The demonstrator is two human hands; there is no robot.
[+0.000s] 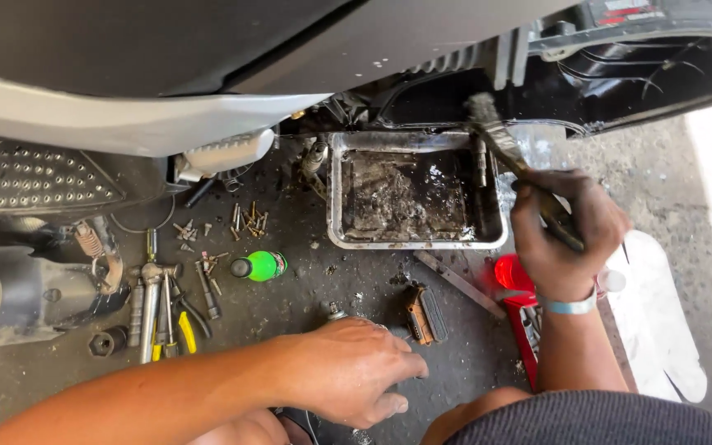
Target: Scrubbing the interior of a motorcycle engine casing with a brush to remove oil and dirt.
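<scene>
The right hand (566, 235) clamps its fingers round a dirty brush (508, 152), long axis slanting up-left from them over the metal tray (335, 198); left hand (352, 367) rests loosely curled, empty.

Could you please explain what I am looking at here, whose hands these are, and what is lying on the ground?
This single picture comes from a camera on a person's head, looking down at their own bare hands. The right hand grips a dirty brush over a grimy metal tray that sits under a scooter body. The left hand rests on the oily ground, covering something I cannot make out. Around it lie loose screws, a green bottle, yellow-handled pliers and a red container.
</scene>
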